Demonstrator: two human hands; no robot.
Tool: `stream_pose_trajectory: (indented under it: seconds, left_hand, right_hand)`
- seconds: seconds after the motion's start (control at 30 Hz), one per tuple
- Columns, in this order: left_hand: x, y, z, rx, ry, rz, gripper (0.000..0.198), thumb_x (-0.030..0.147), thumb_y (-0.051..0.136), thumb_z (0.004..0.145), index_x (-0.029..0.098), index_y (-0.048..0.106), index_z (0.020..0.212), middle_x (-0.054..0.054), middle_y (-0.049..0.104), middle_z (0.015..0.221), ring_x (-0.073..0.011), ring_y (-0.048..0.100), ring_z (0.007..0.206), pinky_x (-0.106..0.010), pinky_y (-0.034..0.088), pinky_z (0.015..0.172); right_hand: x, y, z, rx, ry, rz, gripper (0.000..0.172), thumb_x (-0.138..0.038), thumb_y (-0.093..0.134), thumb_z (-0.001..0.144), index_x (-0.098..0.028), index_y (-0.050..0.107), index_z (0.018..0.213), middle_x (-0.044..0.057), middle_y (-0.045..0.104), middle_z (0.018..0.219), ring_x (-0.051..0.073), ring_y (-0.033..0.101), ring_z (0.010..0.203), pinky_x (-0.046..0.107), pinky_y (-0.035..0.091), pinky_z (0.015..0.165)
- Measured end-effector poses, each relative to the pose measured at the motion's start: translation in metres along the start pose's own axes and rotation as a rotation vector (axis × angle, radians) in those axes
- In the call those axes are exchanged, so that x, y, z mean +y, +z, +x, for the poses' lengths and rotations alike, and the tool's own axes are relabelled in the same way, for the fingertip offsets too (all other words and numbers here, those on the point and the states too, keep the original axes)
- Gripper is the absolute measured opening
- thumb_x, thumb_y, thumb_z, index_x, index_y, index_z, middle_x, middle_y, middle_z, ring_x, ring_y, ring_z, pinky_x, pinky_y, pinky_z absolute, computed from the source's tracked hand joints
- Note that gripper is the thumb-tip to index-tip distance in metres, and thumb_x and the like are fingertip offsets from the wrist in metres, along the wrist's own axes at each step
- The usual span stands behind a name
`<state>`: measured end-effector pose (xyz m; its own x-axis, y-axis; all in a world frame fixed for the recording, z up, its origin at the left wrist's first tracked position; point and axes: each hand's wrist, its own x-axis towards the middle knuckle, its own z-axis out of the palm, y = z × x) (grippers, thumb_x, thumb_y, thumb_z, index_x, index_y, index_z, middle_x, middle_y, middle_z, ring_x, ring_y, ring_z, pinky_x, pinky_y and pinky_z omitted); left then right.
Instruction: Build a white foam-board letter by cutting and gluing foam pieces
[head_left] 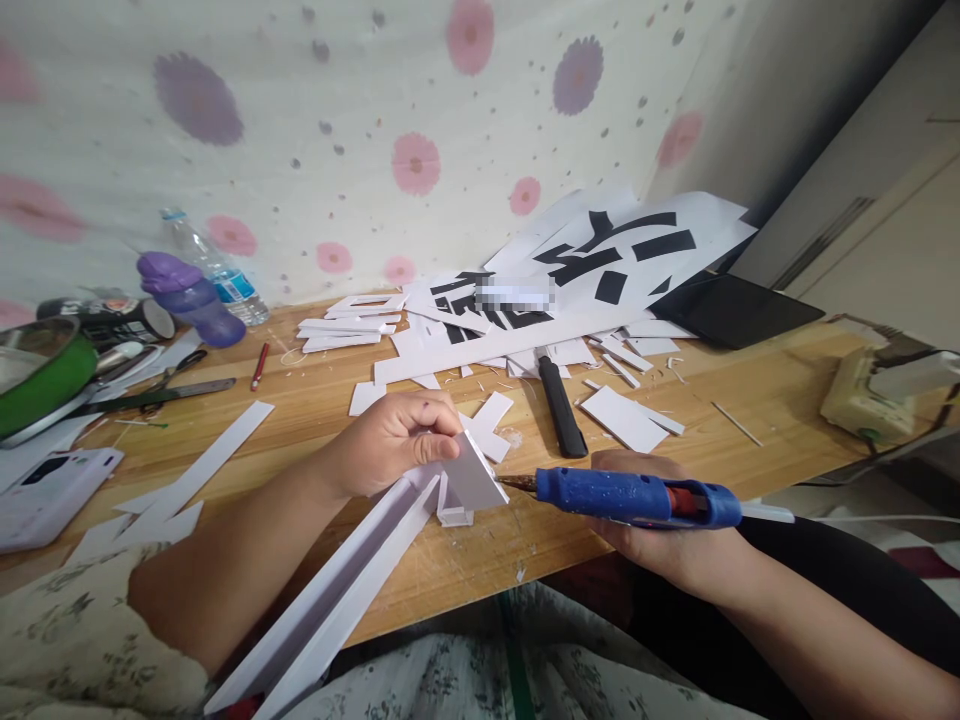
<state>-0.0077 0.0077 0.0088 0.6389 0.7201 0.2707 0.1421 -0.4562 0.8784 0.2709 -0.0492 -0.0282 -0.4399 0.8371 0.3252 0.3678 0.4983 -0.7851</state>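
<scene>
Left fingers (pixel 435 447): mine; thumb and bent forefinger pinching a flat white piece (pixel 476 478).
Right fingers (pixel 622 538): mine; wrapped round a blue glue gun (pixel 600 497); pressure on its trigger, I cannot tell.
Nozzle (pixel 523 482): at the piece's right-hand edge; touching or just beside, I cannot tell.
Burn risk: if the tip is hot, a slip of my right wrist could carry it along the edge to my left thumb.
Swing risk: I grip one end only, so a push from the nozzle at the other could twist the piece.
Glue risk: squeezing too hard could send a drip onto the table (pixel 551 550).
Cord (pixel 862 519): white, trailing off right; a snag could jerk my aim.
Piece, position: tilted above the table; upper left corner under my thumb, lower right corner reaching away from my fingers.
White channel (pixel 375 575): below my left hand, running down toward my lap; joined to the piece or not, I cannot tell.
</scene>
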Motion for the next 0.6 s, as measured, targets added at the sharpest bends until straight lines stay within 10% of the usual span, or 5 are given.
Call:
stream_pose_trajectory:
  seconds: [0.6]
  left_hand:
    - [0.0014,0.0056,-0.0013,-0.077,0.086,-0.027,0.03,0.039,0.062,0.085,0.013,0.065,0.071,0.0,0.056,0.068,-0.0087,0.054,0.065,-0.02,0.043,0.063]
  right_hand:
    - [-0.0038,0.0042,0.002,0.001,0.033,0.04,0.021,-0.029,0.057,0.08,-0.021,0.048,0.063,-0.001,0.048,0.058,0.013,0.047,0.051,0.027,0.037,0.047]
